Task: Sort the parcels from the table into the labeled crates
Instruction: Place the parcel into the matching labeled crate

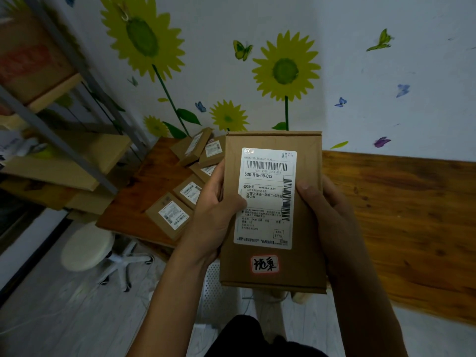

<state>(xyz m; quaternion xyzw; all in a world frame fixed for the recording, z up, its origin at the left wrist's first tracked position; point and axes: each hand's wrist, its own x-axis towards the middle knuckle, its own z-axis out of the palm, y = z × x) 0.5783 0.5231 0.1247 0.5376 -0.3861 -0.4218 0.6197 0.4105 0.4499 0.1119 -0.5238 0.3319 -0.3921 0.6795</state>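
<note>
A flat cardboard parcel (pixel 306 202) was held up in front of the camera, its labelled face toward the viewer and its long side upright. The left hand (pixel 219 210) gripped its left edge, thumb lying across the white shipping label (pixel 265 199), fingers curled behind. The right hand (pixel 327 212) gripped the right edge, thumb tip resting on the front just beside the label. Below the label sat a small red-edged sticker (pixel 264 264) with handwritten characters.

No crate was in view. The only storage to be seen was a metal shelf unit (pixel 64 140) at the left, with a large blurred cardboard box (pixel 31 60) on an upper shelf and pale, indistinct items lower down.

Beyond the held parcel, a wooden table (pixel 134 202) stood against the wall, and five or so other small parcels (pixel 170 215) lay on it, label side up, some overlapping near the far corner; the held parcel and the left hand hid part of that group. A white stool (pixel 87 246) on a wheeled base stood on the floor just beside the table's near edge. A wooden panel (pixel 401 217) ran along the wall at the right. The wall (pixel 360 99) carried sunflower and butterfly stickers.
</note>
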